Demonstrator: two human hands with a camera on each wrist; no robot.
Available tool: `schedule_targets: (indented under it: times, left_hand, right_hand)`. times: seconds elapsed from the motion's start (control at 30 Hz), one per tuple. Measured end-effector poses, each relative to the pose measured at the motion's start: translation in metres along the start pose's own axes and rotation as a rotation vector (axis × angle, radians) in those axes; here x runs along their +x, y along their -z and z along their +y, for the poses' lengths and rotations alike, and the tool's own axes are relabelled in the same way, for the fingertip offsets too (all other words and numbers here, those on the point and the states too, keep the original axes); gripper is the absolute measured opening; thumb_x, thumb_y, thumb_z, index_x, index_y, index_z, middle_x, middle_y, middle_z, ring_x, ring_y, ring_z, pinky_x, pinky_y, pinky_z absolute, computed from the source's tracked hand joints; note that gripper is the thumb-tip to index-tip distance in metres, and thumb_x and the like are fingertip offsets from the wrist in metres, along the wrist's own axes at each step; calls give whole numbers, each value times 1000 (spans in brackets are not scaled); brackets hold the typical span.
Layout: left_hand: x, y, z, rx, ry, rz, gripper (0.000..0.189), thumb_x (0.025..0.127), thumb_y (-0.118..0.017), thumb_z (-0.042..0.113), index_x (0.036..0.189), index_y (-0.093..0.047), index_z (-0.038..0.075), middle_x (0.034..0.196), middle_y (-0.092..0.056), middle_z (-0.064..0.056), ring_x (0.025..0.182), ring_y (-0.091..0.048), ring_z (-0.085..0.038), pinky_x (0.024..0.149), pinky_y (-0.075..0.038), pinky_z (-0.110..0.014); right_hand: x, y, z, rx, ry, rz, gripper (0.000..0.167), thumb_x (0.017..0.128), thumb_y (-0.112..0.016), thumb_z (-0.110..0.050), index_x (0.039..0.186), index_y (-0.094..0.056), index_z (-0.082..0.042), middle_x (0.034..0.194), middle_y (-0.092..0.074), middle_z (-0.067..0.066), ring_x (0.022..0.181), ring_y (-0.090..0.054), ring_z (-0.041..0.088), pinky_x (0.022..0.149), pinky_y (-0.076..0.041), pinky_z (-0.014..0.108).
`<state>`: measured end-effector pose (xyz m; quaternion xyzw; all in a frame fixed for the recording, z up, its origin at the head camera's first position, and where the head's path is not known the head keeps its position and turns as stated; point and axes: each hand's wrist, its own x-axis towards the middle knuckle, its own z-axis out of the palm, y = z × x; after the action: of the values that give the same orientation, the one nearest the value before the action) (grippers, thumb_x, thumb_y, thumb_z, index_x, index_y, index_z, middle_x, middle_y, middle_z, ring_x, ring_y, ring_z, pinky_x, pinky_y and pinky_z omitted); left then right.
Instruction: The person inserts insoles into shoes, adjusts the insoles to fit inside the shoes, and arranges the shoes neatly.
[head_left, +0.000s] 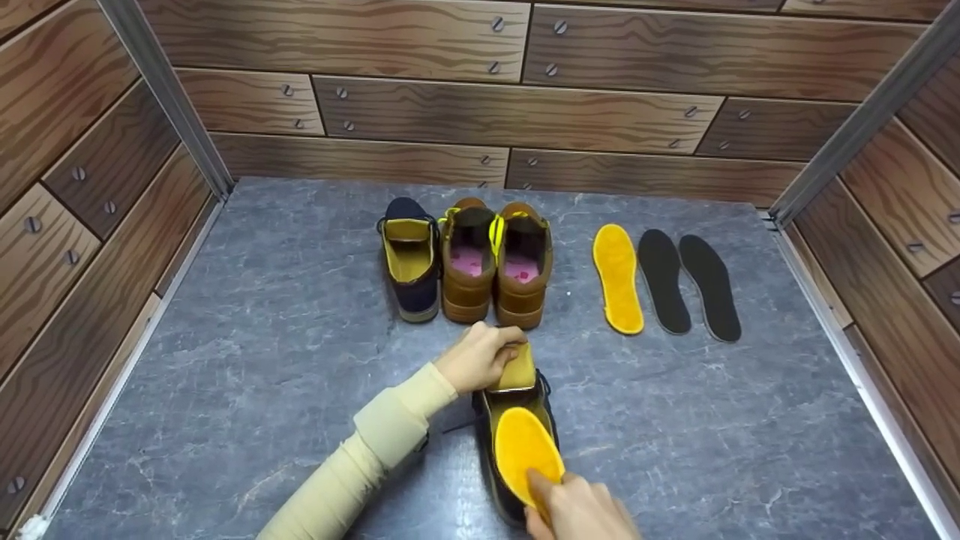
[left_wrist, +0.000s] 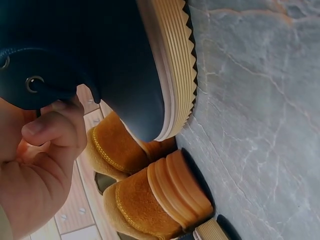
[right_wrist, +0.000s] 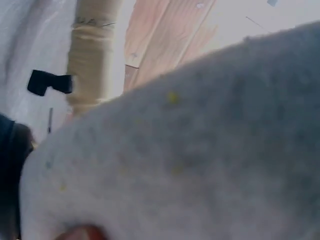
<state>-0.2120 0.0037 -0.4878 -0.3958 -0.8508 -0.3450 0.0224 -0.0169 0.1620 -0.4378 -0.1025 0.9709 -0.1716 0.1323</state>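
Observation:
My left hand (head_left: 476, 356) pinches the raised tan tongue (head_left: 517, 373) of a dark lace-up shoe (head_left: 488, 461) standing on the floor in front of me. In the left wrist view the shoe (left_wrist: 125, 65) shows navy, with a ridged tan sole and metal eyelets; the fingers curl at the tongue's edge. My right hand (head_left: 581, 510) grips a fuzzy yellow insole (head_left: 523, 448) near its lower end, and the rounded upper end slants over the shoe's opening. The insole's pale grey underside (right_wrist: 175, 150) fills much of the right wrist view, with one fingertip at the bottom.
Farther back stand a navy shoe (head_left: 416, 292) with yellow lining and two brown shoes (head_left: 466, 292) with pink insides and yellow laces. To their right lie a yellow insole (head_left: 619, 281) and two dark insoles (head_left: 663, 281). Wood-patterned walls (head_left: 420, 37) enclose the grey marbled floor (head_left: 285, 300).

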Motion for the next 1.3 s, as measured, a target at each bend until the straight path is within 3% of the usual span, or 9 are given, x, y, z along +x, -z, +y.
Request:
schedule_targets:
  times: [0.1, 0.23, 0.33, 0.5, 0.77, 1.0, 1.2, 1.3]
  left_hand:
    - [1, 0, 0, 10, -13, 1, 19, 95, -65, -2, 110, -75, 3, 93, -79, -14, 78, -75, -30, 78, -64, -42]
    - [2, 0, -1, 24, -22, 2, 20, 94, -65, -3, 110, -76, 3, 92, -79, -13, 78, -75, -29, 79, -64, -41]
    - [2, 1, -2, 22, -26, 0, 20, 95, -65, -3, 110, -76, 3, 94, -80, -14, 80, -76, -28, 80, -64, -40]
    - [2, 3, -1, 15, -40, 1, 21, 95, -65, -1, 112, -77, 3, 98, -81, -14, 84, -78, -29, 81, -64, -41]
    - [2, 3, 1, 10, -73, -24, 23, 95, -65, -1, 114, -77, 0, 101, -81, -17, 87, -79, -31, 82, -65, -41]
    - [0, 1, 1, 29, -42, -57, 24, 95, -63, -2, 114, -78, 2, 101, -81, -16, 87, -79, -30, 81, -65, -40]
    - [1, 0, 2, 45, -34, -59, 23, 96, -64, -1, 113, -78, 3, 99, -81, -15, 87, -79, -29, 81, -64, -40]
    - [0, 0, 2, 50, -29, -61, 23, 97, -64, 0, 114, -78, 3, 100, -81, -15, 88, -79, -29, 82, -64, -40]
  right_hand:
    - [9, 4, 1, -14, 91, 42, 11, 89, -73, -19, 98, -68, -15, 63, -51, 3, 49, -50, 20, 40, -40, 31]
    - [25, 3, -3, -49, 159, 147, 7, 87, -73, -14, 85, -67, -16, 61, -58, 5, 47, -56, 27, 39, -39, 35]
    - [40, -2, -9, -103, 168, 247, 12, 83, -73, -11, 74, -65, -14, 61, -62, 9, 48, -60, 33, 39, -42, 40]
    - [69, -11, -16, -169, 103, 305, 15, 78, -72, -6, 64, -66, -8, 63, -67, 12, 52, -64, 36, 42, -46, 45]
    - [102, -32, -14, -329, 59, 479, 9, 72, -77, -2, 68, -69, -4, 68, -69, 17, 59, -70, 37, 47, -55, 47]
    - [106, -52, -14, -339, 21, 503, 18, 70, -82, -7, 82, -70, -2, 76, -65, 18, 57, -69, 34, 48, -56, 43]
    - [105, -53, -12, -301, 28, 553, 19, 70, -81, -5, 83, -68, -2, 75, -66, 20, 55, -69, 35, 46, -56, 44]
    - [99, -51, -13, -310, 11, 516, 21, 74, -80, -11, 89, -68, -2, 74, -66, 20, 56, -68, 35, 47, -56, 45]
